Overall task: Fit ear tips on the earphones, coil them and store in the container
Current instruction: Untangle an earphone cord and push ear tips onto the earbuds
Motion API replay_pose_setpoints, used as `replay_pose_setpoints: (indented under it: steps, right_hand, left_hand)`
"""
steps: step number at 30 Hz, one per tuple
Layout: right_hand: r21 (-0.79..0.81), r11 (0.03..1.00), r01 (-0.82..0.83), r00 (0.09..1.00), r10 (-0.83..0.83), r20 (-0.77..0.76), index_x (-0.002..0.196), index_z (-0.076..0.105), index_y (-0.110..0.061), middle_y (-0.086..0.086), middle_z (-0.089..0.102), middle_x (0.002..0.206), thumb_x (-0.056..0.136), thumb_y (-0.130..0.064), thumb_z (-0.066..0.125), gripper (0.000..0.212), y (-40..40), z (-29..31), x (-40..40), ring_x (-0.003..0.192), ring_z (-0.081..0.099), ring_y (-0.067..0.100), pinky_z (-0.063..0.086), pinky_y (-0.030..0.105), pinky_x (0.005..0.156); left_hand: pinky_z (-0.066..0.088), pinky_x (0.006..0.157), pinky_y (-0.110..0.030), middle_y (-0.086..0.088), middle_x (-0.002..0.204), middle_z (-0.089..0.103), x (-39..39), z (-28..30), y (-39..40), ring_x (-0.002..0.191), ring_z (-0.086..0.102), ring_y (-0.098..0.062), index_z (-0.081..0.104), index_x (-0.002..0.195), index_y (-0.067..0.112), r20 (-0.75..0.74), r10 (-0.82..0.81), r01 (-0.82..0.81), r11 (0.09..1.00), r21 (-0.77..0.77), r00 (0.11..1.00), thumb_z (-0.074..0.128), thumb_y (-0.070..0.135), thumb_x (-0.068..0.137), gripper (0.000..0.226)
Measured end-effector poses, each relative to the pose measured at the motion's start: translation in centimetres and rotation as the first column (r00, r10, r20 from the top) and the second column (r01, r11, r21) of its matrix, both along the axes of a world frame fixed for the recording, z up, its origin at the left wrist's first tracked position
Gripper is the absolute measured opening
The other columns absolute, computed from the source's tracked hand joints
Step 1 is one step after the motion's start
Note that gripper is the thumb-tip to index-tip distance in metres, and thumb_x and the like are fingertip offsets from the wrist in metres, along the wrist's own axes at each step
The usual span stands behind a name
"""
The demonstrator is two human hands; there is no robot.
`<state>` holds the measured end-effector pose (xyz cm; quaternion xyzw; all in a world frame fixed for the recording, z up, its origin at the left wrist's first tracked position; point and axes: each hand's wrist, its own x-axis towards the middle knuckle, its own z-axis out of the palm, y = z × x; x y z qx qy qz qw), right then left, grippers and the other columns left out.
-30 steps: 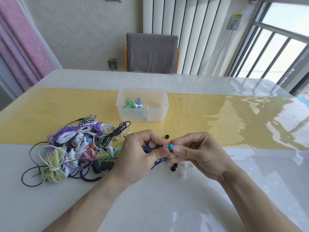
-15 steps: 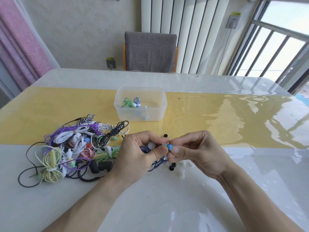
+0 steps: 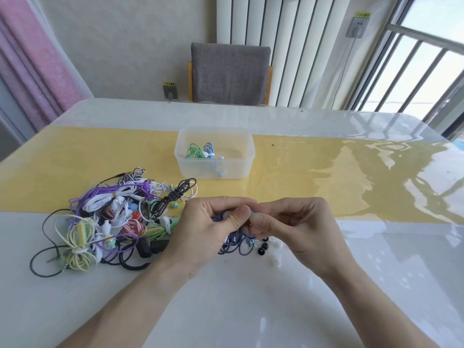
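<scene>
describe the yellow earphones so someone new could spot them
Start at the tangled earphone pile on the table's left side. At its front left corner lies a pale yellow coiled cable, the only yellow one among purple, white, black and red-striped cords.

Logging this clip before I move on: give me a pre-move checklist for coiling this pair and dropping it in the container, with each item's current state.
1. Both hands on the pair: ok. Left hand and right hand pinch the blue-purple earphones.
2. Tip seated on the bud: cannot tell, fingers hide it.
3. Cable free of the tangled pile: ok, it hangs apart.
4. Container open with room: ok, no lid, only two coils inside.
5. Spare ear tips in reach: ok, beside the right hand.
</scene>
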<state>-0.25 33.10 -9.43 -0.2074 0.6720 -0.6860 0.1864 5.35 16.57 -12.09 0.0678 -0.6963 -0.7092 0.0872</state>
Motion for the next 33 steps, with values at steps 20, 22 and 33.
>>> replay_pose_setpoints:
  steps: [20, 22, 33]
  right_hand:
    - [-0.037, 0.996, 0.085, 0.994, -0.082, 0.065, 0.082, 0.081, -0.006, 0.018, 0.076, 0.077, 0.084, 0.007, 0.069, 0.017, -0.6, -0.6, 0.1, 0.071, 0.073, 0.037, 0.061, 0.039, 0.070]
    - [-0.028, 0.995, 0.091, 0.994, -0.089, 0.063, 0.080, 0.081, -0.006, 0.017, 0.076, 0.076, 0.084, 0.009, 0.068, 0.020, -0.6, -0.6, 0.1, 0.068, 0.073, 0.036, 0.061, 0.042, 0.071]
    - [0.012, 0.996, 0.090, 0.996, -0.090, 0.020, 0.083, 0.081, -0.007, 0.018, 0.076, 0.076, 0.081, 0.001, 0.075, 0.010, -0.3, -1.0, -0.2, 0.072, 0.075, 0.035, 0.061, 0.039, 0.071]
  left_hand:
    - [0.056, 0.084, -0.044, -0.027, 0.094, 0.071, -0.3, -0.2, 1.2, 0.082, 0.063, -0.035, 0.078, 0.090, 0.010, 0.098, 0.094, -0.117, 0.955, 0.273, 0.991, 0.071, 0.028, 0.071, 0.027]
    - [0.056, 0.081, -0.043, -0.027, 0.090, 0.071, -0.3, -0.1, 1.4, 0.080, 0.063, -0.033, 0.078, 0.090, 0.010, 0.106, 0.090, -0.117, 0.951, 0.287, 0.990, 0.071, 0.027, 0.070, 0.027]
    - [0.059, 0.077, -0.029, -0.010, 0.087, 0.077, -0.1, -0.1, 1.1, 0.077, 0.071, -0.021, 0.077, 0.097, 0.022, 0.070, 0.113, -0.118, 0.990, 0.073, 0.991, 0.070, 0.034, 0.071, 0.029]
